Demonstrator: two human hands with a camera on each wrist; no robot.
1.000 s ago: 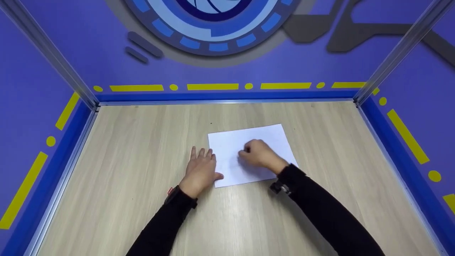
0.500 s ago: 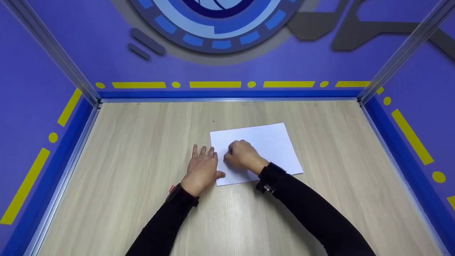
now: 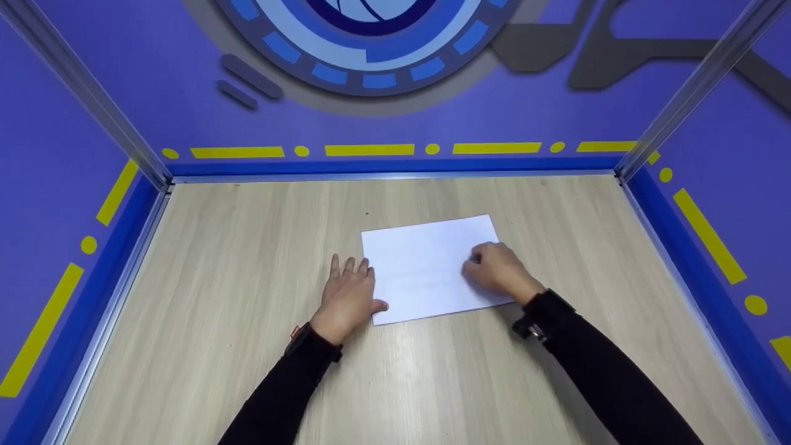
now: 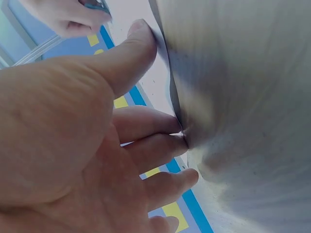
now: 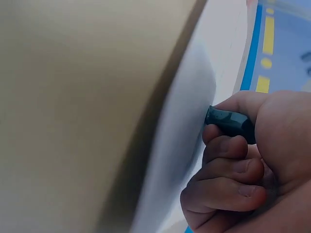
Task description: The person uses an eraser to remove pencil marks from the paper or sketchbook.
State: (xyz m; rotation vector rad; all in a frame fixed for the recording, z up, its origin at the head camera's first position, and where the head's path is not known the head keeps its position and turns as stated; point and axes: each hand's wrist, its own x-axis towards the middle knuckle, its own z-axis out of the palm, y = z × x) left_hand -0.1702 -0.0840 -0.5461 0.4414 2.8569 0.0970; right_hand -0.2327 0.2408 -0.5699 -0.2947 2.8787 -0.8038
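Observation:
A white sheet of paper (image 3: 417, 262) lies slightly turned on the wooden table. My left hand (image 3: 346, 300) rests flat at its left edge, fingers spread and thumb on the near left corner. At the right part of the sheet is my right hand (image 3: 496, 269), its fingers curled. In the right wrist view that hand pinches a short, dark green, faceted stub (image 5: 228, 121) between thumb and forefinger, one end at the paper. Its kind cannot be made out, and the hand hides its other end. The paper's edge (image 4: 167, 73) bends up slightly beside the left thumb in the left wrist view.
Blue-purple panels (image 3: 395, 133) with yellow dashes stand along the back and both sides of the table (image 3: 247, 247). Metal strips run along the table's edges. Dark cameras or bands (image 3: 547, 312) sit on the wrists.
My right hand first moved left across the paper toward the left hand, then swept right to the sheet's right side. The left hand and the paper stay in place.

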